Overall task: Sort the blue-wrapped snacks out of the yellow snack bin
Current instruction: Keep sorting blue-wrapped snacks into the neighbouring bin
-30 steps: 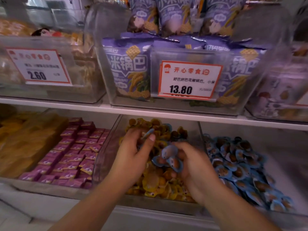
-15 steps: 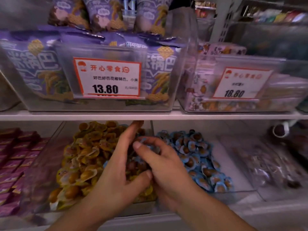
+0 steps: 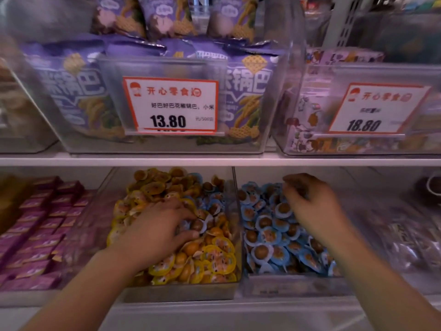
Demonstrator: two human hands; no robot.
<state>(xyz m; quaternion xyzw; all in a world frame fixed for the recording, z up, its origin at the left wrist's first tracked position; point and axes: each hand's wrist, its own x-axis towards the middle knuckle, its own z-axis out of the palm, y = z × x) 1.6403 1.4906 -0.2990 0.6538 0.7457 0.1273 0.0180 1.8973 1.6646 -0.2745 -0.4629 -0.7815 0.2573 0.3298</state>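
The clear yellow snack bin point(image 3: 181, 292) on the lower shelf holds round yellow-wrapped snacks point(image 3: 214, 261), with several blue-wrapped snacks point(image 3: 213, 206) mixed in near its right wall. My left hand point(image 3: 155, 232) lies palm down in this bin, thumb and fingers pinching a blue-wrapped snack point(image 3: 197, 226). The neighbouring bin point(image 3: 286, 289) on the right is filled with blue-wrapped snacks point(image 3: 269, 235). My right hand point(image 3: 310, 206) hovers over the back of that pile, fingers curled downward and blurred. Whether it holds anything is hidden.
A bin of purple-wrapped bars point(image 3: 43, 225) stands left of the yellow bin. A clear divider wall point(image 3: 235, 211) separates the yellow and blue bins. Above, the white shelf edge point(image 3: 214, 161) carries bins of purple bags with price tags point(image 3: 170, 105). Dark packets point(image 3: 405, 240) lie far right.
My hands were together over the yellow bin. The right hand has moved right over the blue bin, and the left hand has dropped flat into the yellow snacks.
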